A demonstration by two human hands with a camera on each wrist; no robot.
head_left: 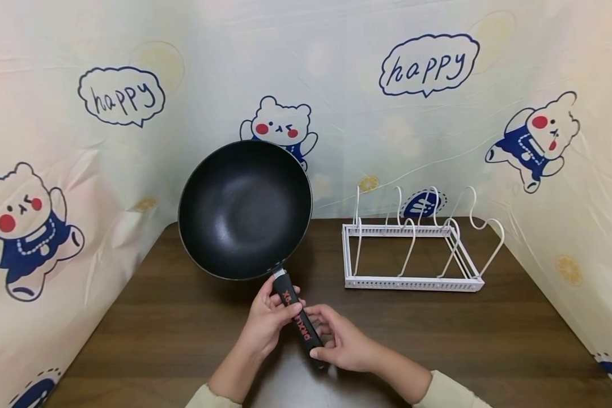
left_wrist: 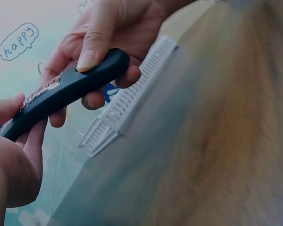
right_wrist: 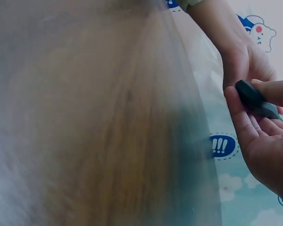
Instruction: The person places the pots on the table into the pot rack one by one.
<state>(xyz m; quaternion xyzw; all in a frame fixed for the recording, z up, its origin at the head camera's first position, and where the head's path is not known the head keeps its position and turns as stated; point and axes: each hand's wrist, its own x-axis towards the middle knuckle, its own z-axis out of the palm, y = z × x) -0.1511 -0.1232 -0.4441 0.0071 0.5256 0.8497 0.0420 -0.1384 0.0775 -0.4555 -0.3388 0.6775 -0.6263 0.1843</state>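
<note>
A black wok (head_left: pixel 245 209) is held up above the wooden table in the head view, its dark inside facing me and tilted. Its black handle (head_left: pixel 298 320) with red lettering slants down to the right. My left hand (head_left: pixel 270 317) grips the handle near the pan, thumb on top. Closer to the handle's end, my right hand (head_left: pixel 341 340) pinches it between thumb and fingers. In the left wrist view, the right thumb presses the top of the handle (left_wrist: pixel 80 87) and fingers curl underneath. The right wrist view shows the handle's end (right_wrist: pixel 250 96) between both hands.
A white rack (head_left: pixel 413 282) with several upright curved wire dividers stands on the right of the wooden table (head_left: pixel 183 340). Behind and at both sides hangs a pale cloth (head_left: pixel 347 113) printed with bears and the word "happy".
</note>
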